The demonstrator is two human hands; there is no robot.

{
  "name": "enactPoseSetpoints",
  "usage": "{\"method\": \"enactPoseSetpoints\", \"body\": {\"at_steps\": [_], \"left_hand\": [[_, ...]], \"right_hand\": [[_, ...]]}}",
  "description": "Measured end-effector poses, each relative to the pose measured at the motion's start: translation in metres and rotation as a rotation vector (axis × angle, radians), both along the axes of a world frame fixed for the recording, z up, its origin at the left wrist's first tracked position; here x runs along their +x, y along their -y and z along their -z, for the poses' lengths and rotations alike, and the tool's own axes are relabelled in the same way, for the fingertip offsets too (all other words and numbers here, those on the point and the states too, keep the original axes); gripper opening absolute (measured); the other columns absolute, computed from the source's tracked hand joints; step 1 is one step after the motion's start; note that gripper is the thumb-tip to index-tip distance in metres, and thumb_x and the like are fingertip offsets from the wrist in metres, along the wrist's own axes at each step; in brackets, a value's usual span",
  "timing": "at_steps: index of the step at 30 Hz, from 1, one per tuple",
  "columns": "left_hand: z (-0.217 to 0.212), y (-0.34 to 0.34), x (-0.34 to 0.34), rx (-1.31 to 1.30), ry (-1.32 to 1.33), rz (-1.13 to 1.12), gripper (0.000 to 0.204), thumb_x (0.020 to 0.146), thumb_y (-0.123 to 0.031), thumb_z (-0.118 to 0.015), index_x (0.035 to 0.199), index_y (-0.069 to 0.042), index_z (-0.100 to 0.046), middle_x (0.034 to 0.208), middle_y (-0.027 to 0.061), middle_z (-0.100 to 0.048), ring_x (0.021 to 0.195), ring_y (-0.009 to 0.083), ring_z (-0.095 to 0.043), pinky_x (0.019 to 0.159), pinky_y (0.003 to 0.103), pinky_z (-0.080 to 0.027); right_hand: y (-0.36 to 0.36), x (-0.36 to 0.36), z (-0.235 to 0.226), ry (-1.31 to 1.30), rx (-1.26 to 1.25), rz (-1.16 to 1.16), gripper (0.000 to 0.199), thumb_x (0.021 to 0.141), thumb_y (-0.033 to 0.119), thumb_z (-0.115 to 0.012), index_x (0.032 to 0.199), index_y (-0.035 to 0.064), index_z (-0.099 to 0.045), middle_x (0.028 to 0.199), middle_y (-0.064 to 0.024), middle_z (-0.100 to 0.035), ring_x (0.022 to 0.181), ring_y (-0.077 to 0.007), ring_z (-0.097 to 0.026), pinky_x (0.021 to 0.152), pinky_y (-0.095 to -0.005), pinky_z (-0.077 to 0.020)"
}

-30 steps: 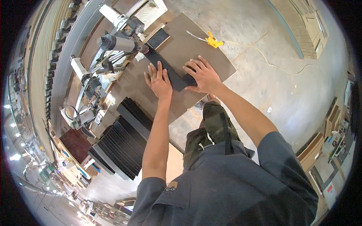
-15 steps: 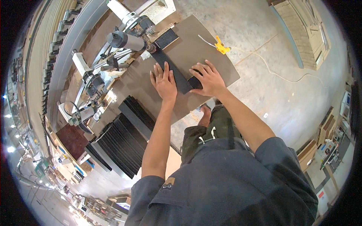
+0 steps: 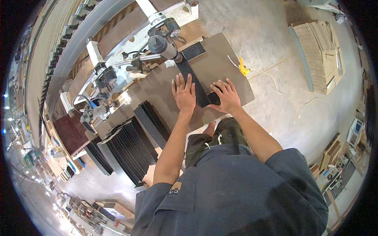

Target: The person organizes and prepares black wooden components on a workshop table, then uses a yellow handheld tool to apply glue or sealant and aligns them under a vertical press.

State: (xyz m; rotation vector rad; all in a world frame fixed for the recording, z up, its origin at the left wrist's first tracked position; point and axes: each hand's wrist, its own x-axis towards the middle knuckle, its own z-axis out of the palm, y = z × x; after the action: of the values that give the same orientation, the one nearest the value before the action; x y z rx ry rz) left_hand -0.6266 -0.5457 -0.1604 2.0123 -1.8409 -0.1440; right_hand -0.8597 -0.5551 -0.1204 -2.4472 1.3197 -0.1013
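Note:
A long black board [image 3: 199, 91] lies slantwise across the brown worktop [image 3: 215, 51], its far end under the tip of a grey, cylinder-shaped machine head [image 3: 162, 47]. My left hand [image 3: 184, 95] rests flat along the left side of the board, fingers stretched out and fingertips on or by its edge. On the other side, my right hand [image 3: 227, 96] spreads over a short black block [image 3: 214, 98] that meets the board near its close end. The thumb reaches toward the board's end, and the palm hides part of the block.
Stacked black boards [image 3: 128, 147] stand left of my left forearm. More machine heads [image 3: 103, 76] line the left side. Another black block [image 3: 193, 50] sits at the worktop's far side. A yellow object [image 3: 243, 67] with a cord hangs by the right edge. Panels [image 3: 317, 51] lie beyond.
The view has shifted, so the worktop and hands appear lower and farther right. Both hands keep their places by the board and the block.

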Motion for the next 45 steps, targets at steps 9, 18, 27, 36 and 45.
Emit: {"method": "enactPoseSetpoints", "body": {"at_steps": [9, 18, 27, 36, 45], "left_hand": [[-0.005, 0.001, 0.0, 0.01, 0.004, -0.003, 0.043, 0.115, -0.035, -0.052, 0.154, -0.021, -0.063, 0.162, 0.0194, -0.054, 0.152, 0.0359, -0.048, 0.13, 0.053, -0.027], [-0.037, 0.004, 0.029, 0.158, 0.043, 0.165, 0.055, 0.101, -0.016, -0.065, 0.155, -0.024, -0.061, 0.156, 0.023, -0.058, 0.145, 0.0381, -0.052, 0.122, 0.053, -0.038], [-0.087, 0.054, 0.052, 0.229, 0.479, 0.684, 0.096, 0.089, 0.005, -0.065, 0.168, -0.04, -0.037, 0.173, 0.008, -0.037, 0.155, 0.0364, -0.041, 0.122, 0.05, -0.043], [-0.105, 0.055, 0.042, 0.352, 0.545, 0.841, 0.055, 0.086, -0.009, -0.076, 0.139, -0.021, -0.067, 0.148, 0.0041, -0.062, 0.149, 0.0295, -0.048, 0.13, 0.046, -0.036], [-0.117, -0.042, 0.041, 0.412, 0.151, 0.239, 0.062, 0.075, -0.03, -0.087, 0.134, -0.015, -0.072, 0.119, 0.0112, -0.072, 0.114, 0.0353, -0.068, 0.103, 0.048, -0.053]], "right_hand": [[0.0, 0.0, 0.002, 0.104, -0.038, 0.027, 0.088, 0.081, 0.068, -0.078, 0.15, 0.0177, -0.056, 0.152, -0.0056, -0.053, 0.151, -0.0293, -0.043, 0.134, -0.0539, -0.0214], [0.005, -0.006, 0.001, 0.217, -0.053, 0.038, 0.086, 0.08, 0.064, -0.08, 0.146, 0.0134, -0.058, 0.149, -0.0086, -0.056, 0.148, -0.0312, -0.046, 0.132, -0.0548, -0.0255], [-0.004, -0.015, 0.005, 0.381, 0.011, 0.158, 0.075, 0.091, 0.061, -0.071, 0.145, 0.0116, -0.057, 0.149, -0.0126, -0.055, 0.147, -0.0374, -0.046, 0.128, -0.0525, -0.0326], [-0.002, -0.017, 0.008, 0.469, 0.059, 0.204, 0.062, 0.098, 0.049, -0.066, 0.146, 0.011, -0.056, 0.151, -0.0144, -0.054, 0.147, -0.0387, -0.046, 0.124, -0.0523, -0.037], [-0.006, -0.019, 0.011, 0.396, 0.104, 0.191, 0.059, 0.102, 0.046, -0.061, 0.149, 0.01, -0.054, 0.154, -0.0155, -0.051, 0.149, -0.0391, -0.043, 0.127, -0.0522, -0.0336]]}}
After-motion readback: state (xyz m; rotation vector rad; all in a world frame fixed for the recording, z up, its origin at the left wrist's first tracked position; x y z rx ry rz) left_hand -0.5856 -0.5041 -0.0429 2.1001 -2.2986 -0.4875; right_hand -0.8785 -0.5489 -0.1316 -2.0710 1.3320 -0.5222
